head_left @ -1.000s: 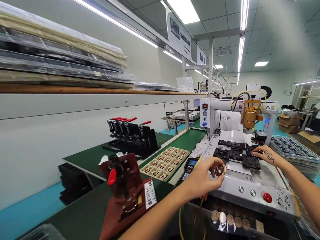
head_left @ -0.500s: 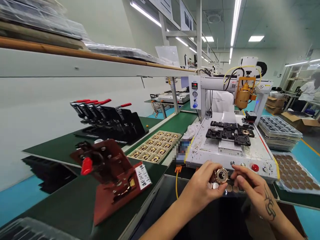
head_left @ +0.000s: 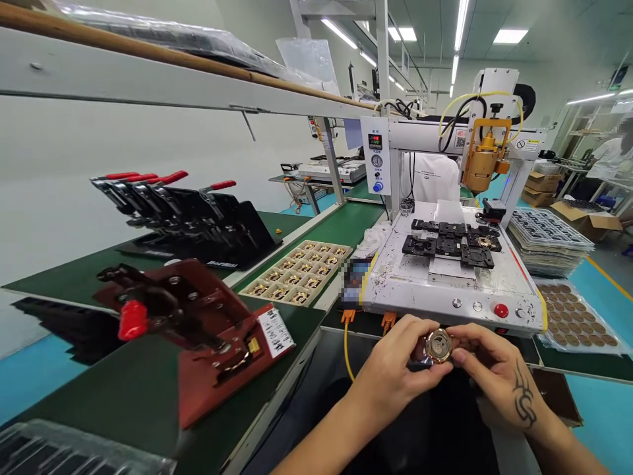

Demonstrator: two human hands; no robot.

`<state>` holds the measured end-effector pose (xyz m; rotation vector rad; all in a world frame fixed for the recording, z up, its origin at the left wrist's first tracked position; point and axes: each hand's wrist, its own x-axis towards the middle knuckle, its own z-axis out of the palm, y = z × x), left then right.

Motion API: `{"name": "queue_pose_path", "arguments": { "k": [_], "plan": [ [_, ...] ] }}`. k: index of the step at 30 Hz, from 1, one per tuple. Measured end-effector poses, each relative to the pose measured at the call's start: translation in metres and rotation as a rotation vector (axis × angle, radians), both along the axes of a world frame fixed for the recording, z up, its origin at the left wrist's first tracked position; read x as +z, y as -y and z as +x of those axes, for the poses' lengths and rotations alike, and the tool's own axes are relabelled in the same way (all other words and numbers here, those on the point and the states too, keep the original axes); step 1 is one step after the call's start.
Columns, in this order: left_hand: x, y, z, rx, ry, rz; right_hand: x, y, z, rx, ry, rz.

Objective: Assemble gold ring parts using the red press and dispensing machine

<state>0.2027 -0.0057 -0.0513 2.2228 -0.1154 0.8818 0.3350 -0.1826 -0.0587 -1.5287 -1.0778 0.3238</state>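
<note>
A round gold-rimmed watch case is held upright in front of me, a grey-brown disc with faint markings filling its face. My left hand grips its left side and lower edge between fingers and thumb. From the right, my right hand meets the case's right edge, its thumb and fingertips drawn together there. Whether a small part sits between those fingertips is hidden. Just beyond the hands stands the white dispensing machine, with black fixtures on its bed.
A cream tray of gold parts lies on the green bench. Nearer stands a brown clamp fixture with a red handle; black toggle clamps stand behind it. Brown discs lie on plastic at right, beside stacked trays.
My right hand has moved left and now touches the watch case. A grey-brown disc shows in the case where a dark ring showed before. The camera view has tilted down.
</note>
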Motion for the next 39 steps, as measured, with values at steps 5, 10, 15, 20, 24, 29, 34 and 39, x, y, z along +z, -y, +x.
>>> {"name": "queue_pose_path", "arguments": {
  "k": [5, 10, 15, 20, 24, 29, 34, 39],
  "plan": [
    [0.0005, -0.0008, 0.0001, -0.012, -0.033, -0.074, -0.0003, 0.0015, -0.0005, 0.024, -0.047, -0.019],
    [-0.0008, -0.0013, 0.0002, -0.021, -0.066, -0.149, -0.0034, 0.0028, -0.0005, 0.035, -0.102, -0.029],
    [-0.0012, -0.0013, -0.0008, -0.026, -0.087, -0.196, -0.0052, 0.0036, -0.0004, 0.010, -0.135, -0.067],
    [0.0016, -0.0010, -0.0024, -0.041, -0.131, -0.244, -0.0036, 0.0047, -0.0016, 0.033, -0.162, -0.068],
    [0.0022, -0.0006, -0.0029, -0.043, -0.142, -0.278, -0.0023, 0.0043, -0.0020, 0.024, -0.163, -0.067],
    [-0.0004, 0.0006, -0.0015, -0.036, -0.166, -0.318, -0.0024, 0.0047, -0.0017, 0.014, -0.146, -0.085],
    [-0.0015, 0.0021, 0.0002, -0.038, -0.210, -0.378, -0.0018, 0.0069, -0.0025, 0.006, -0.138, -0.102],
    [-0.0002, 0.0032, -0.0004, -0.029, -0.284, -0.465, -0.0019, 0.0084, -0.0039, -0.039, -0.102, -0.089]
  ]
}}
